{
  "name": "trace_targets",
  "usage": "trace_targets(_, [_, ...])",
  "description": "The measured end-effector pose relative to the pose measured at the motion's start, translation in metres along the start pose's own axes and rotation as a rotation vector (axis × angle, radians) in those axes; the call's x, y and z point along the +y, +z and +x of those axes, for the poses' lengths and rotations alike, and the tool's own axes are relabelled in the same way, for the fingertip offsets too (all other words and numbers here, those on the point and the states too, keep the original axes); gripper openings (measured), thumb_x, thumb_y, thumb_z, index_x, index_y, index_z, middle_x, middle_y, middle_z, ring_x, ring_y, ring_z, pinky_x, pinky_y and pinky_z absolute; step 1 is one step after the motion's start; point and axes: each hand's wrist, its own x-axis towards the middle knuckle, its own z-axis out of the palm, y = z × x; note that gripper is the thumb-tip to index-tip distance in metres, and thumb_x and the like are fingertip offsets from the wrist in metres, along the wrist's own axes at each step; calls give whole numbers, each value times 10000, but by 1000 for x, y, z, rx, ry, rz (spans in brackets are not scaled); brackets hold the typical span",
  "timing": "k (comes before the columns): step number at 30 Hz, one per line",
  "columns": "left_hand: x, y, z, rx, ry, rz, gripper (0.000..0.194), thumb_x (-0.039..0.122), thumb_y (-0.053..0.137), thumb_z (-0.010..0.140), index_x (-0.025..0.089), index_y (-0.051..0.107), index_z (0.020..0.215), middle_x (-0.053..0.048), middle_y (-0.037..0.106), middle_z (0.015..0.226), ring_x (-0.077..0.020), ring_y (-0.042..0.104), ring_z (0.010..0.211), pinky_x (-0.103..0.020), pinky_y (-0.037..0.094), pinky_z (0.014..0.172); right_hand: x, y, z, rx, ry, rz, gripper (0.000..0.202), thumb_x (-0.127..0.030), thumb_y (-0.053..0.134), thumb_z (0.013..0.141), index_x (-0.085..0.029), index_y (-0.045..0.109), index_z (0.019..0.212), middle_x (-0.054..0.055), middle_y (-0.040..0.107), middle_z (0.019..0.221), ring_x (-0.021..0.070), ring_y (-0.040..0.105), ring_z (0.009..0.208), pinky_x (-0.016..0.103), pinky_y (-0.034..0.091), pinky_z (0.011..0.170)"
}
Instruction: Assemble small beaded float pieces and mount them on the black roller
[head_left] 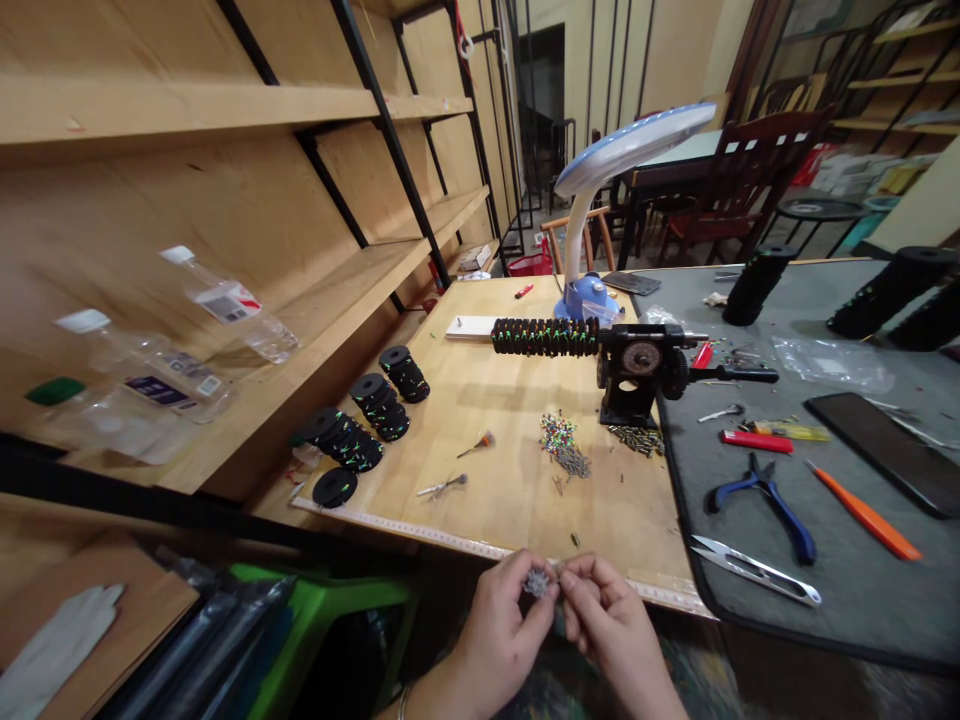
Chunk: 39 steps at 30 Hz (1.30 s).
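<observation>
In the head view my left hand [496, 622] is closed around a small grey spiky bundle [535, 582], just off the table's front edge. My right hand [609, 612] is pinched close beside it, its fingertips almost touching the left ones. What they grip is too small to make out. A short brass-coloured tube [575, 539] lies on the wood just beyond my hands. Farther back are a pile of coloured beads [557, 433], a heap of small grey metal pieces [574, 461] and a heap of brass-coloured pieces [636, 440].
A black winding device [637, 365] carries a row of black spools [544, 337]. Stacked spools [343, 440] stand left, below shelves with bottles [240, 305]. The grey mat [720, 470] holds blue pliers [761, 490], thread snips [757, 570] and a phone [885, 450]. Behind stands a lamp [581, 230].
</observation>
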Motion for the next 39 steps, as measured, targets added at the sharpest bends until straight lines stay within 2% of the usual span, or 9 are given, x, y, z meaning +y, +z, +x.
trace_targets(4, [0,1,-1,-10,-47,-8,135,270,562,864,173,607,781,-43,650,722,-165,585,673,-228,426,645,-2,-1,1,26,19,44,496,-649,709,652,-188,539,719,-83,494,393,46,338,332,159,225,362])
trace_targets(10, [-3,3,1,-69,-158,-252,172,321,575,855,168,572,777,-9,588,639,-138,544,589,-222,427,595,-4,-2,3,62,-34,22,498,-664,682,667,-195,522,721,-87,480,375,55,343,321,165,248,367])
trace_targets(15, [-1,3,2,-91,-192,-374,210,365,602,839,163,568,789,-2,579,615,-133,536,583,-230,432,601,-4,-1,2,65,-87,4,482,-660,654,706,-202,508,741,-99,444,383,69,341,346,182,252,387])
trace_targets(20, [2,4,5,-90,-280,-513,219,304,704,735,171,538,788,25,538,615,-120,524,576,-229,430,587,-4,-2,1,67,-124,-11,476,-657,639,726,-201,503,740,-107,416,398,75,332,378,203,272,429])
trace_targets(24, [2,6,9,-98,-306,-464,154,268,665,739,159,559,715,23,527,560,-115,493,537,-230,411,562,-4,0,2,70,-151,-34,472,-656,630,734,-200,507,731,-104,405,420,84,345,396,213,289,450])
trace_targets(28, [0,8,12,-15,-261,-365,152,245,682,707,154,573,653,25,516,567,-106,458,546,-215,387,551,-2,3,3,49,-167,-86,463,-653,606,756,-204,504,713,-94,404,451,93,350,420,219,277,451])
trace_targets(31, [-1,6,14,23,-261,-350,167,286,693,706,152,600,669,6,567,581,-125,503,555,-226,419,562,-3,1,4,-20,-181,-146,416,-605,573,812,-200,515,739,-78,431,502,103,376,465,225,301,478])
trace_targets(35, [-1,-5,13,51,-192,-244,159,307,679,736,150,663,722,-50,664,662,-176,591,629,-251,454,600,-11,-5,6,-142,-181,-314,369,-547,552,846,-180,589,828,-54,479,561,126,436,526,239,348,528])
trace_targets(39, [2,-22,9,-6,-101,-37,161,290,634,791,153,680,720,-47,665,658,-158,562,604,-242,415,592,-26,-3,6,-230,-251,-578,229,-374,558,865,-197,607,729,-29,546,599,146,493,575,245,371,559])
